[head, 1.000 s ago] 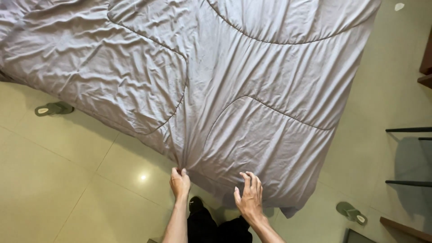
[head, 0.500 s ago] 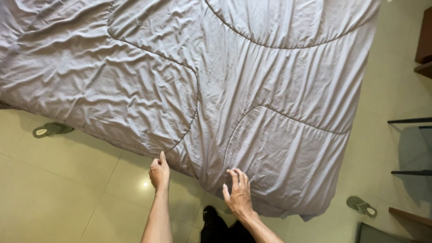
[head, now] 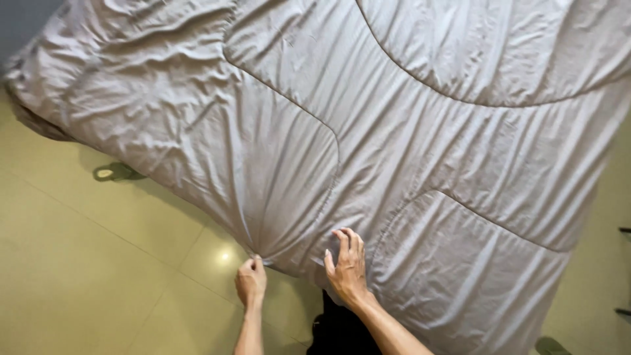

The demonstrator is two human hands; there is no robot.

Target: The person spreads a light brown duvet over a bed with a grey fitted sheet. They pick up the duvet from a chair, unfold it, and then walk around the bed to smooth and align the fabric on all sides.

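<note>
Quilt position: the grey quilted comforter [head: 394, 131] lies spread over a bed and fills most of the view; its near edge hangs over the bedside just in front of the person, above a pale tiled floor [head: 79, 276].
Left hand: the left hand [head: 251, 281] is closed in a narrow pinch on the comforter's hem, where creases fan out from the gripped spot.
Right hand: the right hand [head: 346, 266] rests on top of the fabric just beside the left, fingers spread and curled into the cloth; whether it has gathered a fold underneath cannot be told.
Fabric state: heavy wrinkles on the left half, smoother curved stitched panels to the right.
Nearby: a green slipper [head: 115, 173] sits on the floor close under the overhanging left edge; another green slipper [head: 551, 345] shows at the lower right corner.
Risk 1: both hands sit close together on one short stretch of hem, so a pull would probably bunch the cloth there rather than shift the whole width.
Risk 2: the left pinch takes little fabric; a hard tug could slip it free.
Risk 3: the overhang is deep; more slack could let the edge drag onto the floor.
Risk 4: the slipper near the bed could catch a foot on a sidestep.
</note>
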